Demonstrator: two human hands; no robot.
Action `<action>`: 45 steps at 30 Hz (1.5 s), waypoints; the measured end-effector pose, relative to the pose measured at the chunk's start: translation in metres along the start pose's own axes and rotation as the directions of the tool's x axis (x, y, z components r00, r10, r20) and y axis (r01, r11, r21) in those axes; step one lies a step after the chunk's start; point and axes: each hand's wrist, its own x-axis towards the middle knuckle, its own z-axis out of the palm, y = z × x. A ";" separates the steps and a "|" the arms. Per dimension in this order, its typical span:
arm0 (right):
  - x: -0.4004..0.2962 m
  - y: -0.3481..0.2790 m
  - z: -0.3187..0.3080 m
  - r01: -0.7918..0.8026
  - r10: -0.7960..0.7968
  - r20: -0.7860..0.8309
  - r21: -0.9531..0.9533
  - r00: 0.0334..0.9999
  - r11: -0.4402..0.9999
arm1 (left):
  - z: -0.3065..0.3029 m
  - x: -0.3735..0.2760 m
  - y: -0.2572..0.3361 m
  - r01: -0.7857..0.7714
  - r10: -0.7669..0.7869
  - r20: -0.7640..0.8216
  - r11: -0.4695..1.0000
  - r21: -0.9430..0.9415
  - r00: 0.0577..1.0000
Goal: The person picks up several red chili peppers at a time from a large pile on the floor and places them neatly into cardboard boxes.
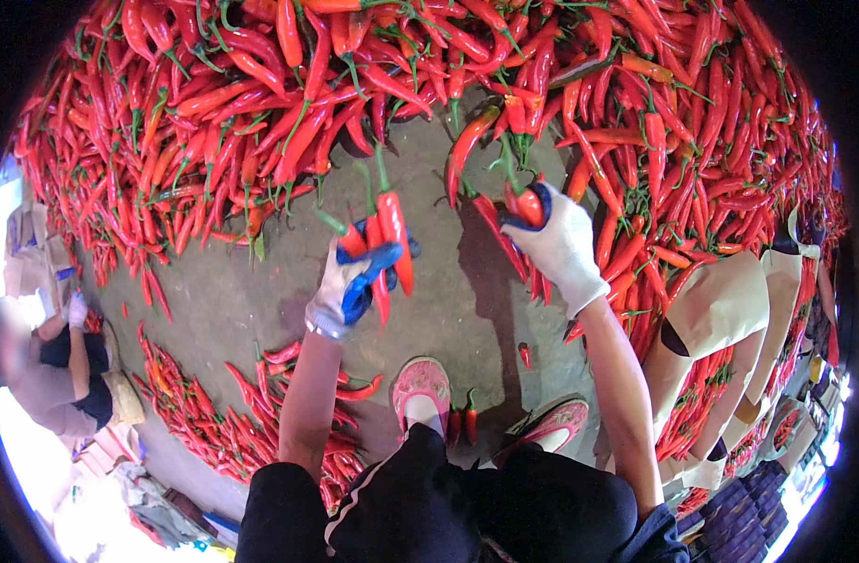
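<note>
My left hand [362,274], in a white glove with a blue coated palm, grips several red chili peppers [396,229] by their bodies, green stems pointing away from me. In a like glove, my right hand [553,243] is closed around a red chili pepper [527,204] with its green stem up; whether more lie inside the fingers is hidden. Just beyond both hands spreads a large heap of red chili peppers [246,105] on the grey floor [260,302]. A few peppers [493,229] lie beside and partly under my right hand.
A smaller pile of peppers [204,415] lies at the lower left. Open cardboard boxes [725,302] holding peppers stand at the right. Two peppers [470,419] lie between my shoes [422,387]. Another person [56,380] crouches at the far left, gloved hand near some peppers.
</note>
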 end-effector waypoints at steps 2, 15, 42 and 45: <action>0.010 0.004 -0.001 0.030 -0.022 -0.080 0.104 0.997 0.994 | 0.015 0.015 0.016 -0.046 0.046 0.010 0.998 0.036 0.999; 0.052 -0.044 0.035 0.190 -0.175 0.098 -0.174 0.980 0.966 | 0.018 0.001 -0.015 -0.175 0.209 0.058 0.918 -0.357 0.976; -0.049 -0.018 0.072 0.310 -0.205 0.287 -0.392 0.936 0.866 | 0.063 0.104 0.006 -0.071 0.504 0.105 -0.086 0.994 0.857; -0.065 0.000 0.060 0.354 -0.318 0.163 -0.304 0.934 0.885 | 0.057 0.078 0.019 -0.187 0.605 0.149 -0.001 0.982 0.782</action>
